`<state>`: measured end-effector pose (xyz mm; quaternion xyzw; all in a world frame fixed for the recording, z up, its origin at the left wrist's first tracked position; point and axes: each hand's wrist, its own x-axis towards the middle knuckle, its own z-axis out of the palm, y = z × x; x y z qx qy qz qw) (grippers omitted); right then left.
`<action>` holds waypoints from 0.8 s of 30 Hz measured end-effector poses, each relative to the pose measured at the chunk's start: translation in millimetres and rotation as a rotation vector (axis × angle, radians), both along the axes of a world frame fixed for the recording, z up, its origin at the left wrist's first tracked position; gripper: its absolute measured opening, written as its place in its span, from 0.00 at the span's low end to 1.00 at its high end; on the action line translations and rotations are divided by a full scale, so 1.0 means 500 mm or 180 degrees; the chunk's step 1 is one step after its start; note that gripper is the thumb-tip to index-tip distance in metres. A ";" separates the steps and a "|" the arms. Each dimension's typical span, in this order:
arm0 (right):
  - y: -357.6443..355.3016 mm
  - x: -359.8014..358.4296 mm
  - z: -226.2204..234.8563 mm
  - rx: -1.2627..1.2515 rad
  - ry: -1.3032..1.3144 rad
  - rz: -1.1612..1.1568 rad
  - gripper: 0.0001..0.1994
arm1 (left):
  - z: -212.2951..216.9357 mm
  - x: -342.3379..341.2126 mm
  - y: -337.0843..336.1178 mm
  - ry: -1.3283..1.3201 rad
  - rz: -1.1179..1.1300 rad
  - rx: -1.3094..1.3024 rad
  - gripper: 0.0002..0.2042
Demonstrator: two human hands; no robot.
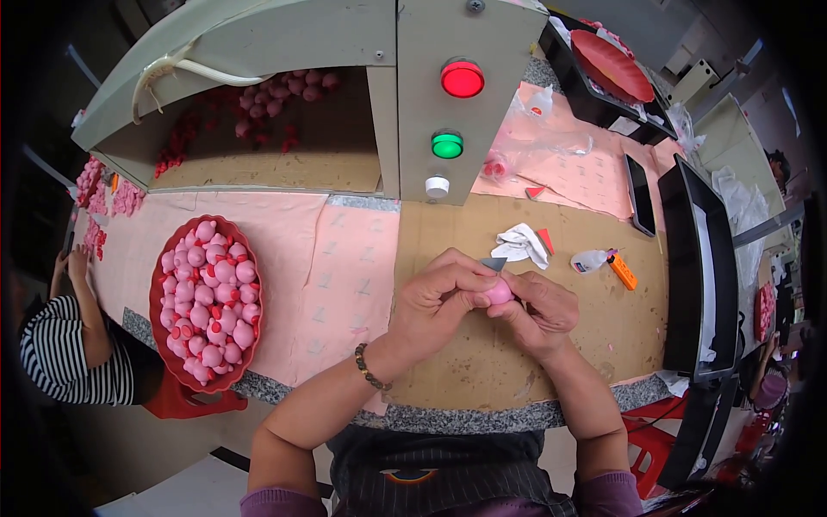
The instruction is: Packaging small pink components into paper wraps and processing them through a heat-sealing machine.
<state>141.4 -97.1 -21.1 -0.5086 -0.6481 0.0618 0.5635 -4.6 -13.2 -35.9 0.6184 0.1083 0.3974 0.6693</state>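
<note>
A small round pink figure (498, 293) is between my two hands, above the brown cardboard in front of me. My right hand (544, 312) is closed, pinching the figure between thumb and fingers. From the other side, my left hand (438, 300) is closed with its thumb and forefinger at the figure. A flat grey triangular piece (494, 264) sticks out above the left forefinger; its lower part is hidden by the fingers. To the left, a red scalloped tray (158, 320) is heaped with pink figures (211, 297) bearing red parts.
Just beyond my hands lie a crumpled white cloth (519, 243), a red triangular piece (545, 240), a small clear bottle (589, 261) and an orange lighter (622, 271). A grey machine (435, 52) stands behind. A phone (639, 195) and black bin (672, 267) are right; a co-worker (73, 345) sits far left.
</note>
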 end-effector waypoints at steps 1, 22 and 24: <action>0.000 -0.002 0.000 0.0010 0.0038 -0.0045 0.18 | 0.001 0.000 0.000 0.0008 -0.0016 -0.0030 0.07; 0.016 0.011 -0.011 0.0029 -0.0799 0.0004 0.19 | 0.002 0.002 0.006 0.0509 -0.0016 0.0002 0.13; 0.016 0.007 -0.014 0.0070 -0.0776 -0.0015 0.19 | 0.000 0.000 0.009 0.0487 -0.0026 0.0049 0.13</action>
